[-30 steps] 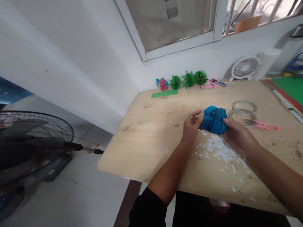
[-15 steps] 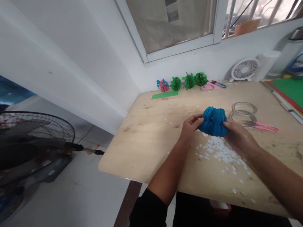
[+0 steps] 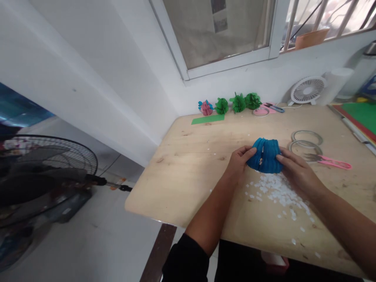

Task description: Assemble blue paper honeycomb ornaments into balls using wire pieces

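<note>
Between my two hands, above the wooden table, is a blue folded-paper ball (image 3: 272, 156) made of many layered sheets, with a narrow gap running down its left part. My left hand (image 3: 241, 158) pinches its left edge between thumb and fingers. On the opposite side, my right hand (image 3: 293, 162) grips the right edge, thumb in front. Just below lies a scatter of small white paper bits (image 3: 277, 190). Pink-handled thread snips (image 3: 335, 161) rest to the right of my right hand, beside two rolls of thin double-sided tape or rings (image 3: 307, 141).
Along the wall stand several green paper balls (image 3: 238, 103) and a pink-and-blue one (image 3: 206, 107), with a green paper strip (image 3: 208, 119) in front. Blue snips (image 3: 274, 107) lie on pink paper. A small white fan (image 3: 308, 91) and coloured sheets (image 3: 362, 117) are at the right. A floor fan (image 3: 47, 176) stands left.
The blue paper ball has opened slightly, and a gap now shows between its layers. Both hands keep hold of it. The whole view has shifted a little.
</note>
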The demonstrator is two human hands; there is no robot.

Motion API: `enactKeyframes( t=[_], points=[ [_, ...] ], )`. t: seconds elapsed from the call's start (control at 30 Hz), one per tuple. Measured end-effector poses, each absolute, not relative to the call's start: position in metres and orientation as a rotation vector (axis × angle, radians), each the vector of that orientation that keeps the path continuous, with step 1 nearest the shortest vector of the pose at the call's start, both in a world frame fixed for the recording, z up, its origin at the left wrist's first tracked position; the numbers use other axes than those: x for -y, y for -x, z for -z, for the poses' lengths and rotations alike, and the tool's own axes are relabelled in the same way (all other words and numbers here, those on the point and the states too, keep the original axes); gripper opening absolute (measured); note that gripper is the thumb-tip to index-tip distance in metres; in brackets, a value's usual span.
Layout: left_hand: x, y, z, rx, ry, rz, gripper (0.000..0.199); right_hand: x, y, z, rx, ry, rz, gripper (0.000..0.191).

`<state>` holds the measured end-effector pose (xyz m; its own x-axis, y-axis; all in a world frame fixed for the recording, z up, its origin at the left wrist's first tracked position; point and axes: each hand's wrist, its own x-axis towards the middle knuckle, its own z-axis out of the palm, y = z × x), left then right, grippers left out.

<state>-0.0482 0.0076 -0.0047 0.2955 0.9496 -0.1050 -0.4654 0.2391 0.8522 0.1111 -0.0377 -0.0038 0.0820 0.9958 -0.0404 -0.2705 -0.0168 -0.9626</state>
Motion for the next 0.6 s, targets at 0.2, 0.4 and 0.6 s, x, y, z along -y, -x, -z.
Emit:
enactKeyframes(
  t=[0.2,0.4,0.6],
  points=[
    [-0.008,0.050,0.002,-0.731,-0.801,-1.136,0.035,0.034,-0.117,0.012,0.960,1.115,-1.225,0.041],
    [-0.009,0.050,0.004,-0.736,-0.788,-1.146,0.037,0.036,-0.112,0.002,0.855,1.044,-1.349,0.027],
    [-0.010,0.047,0.008,-0.739,-0.733,-1.132,0.038,0.037,-0.112,-0.006,0.703,1.022,-1.478,0.015]
  ],
)
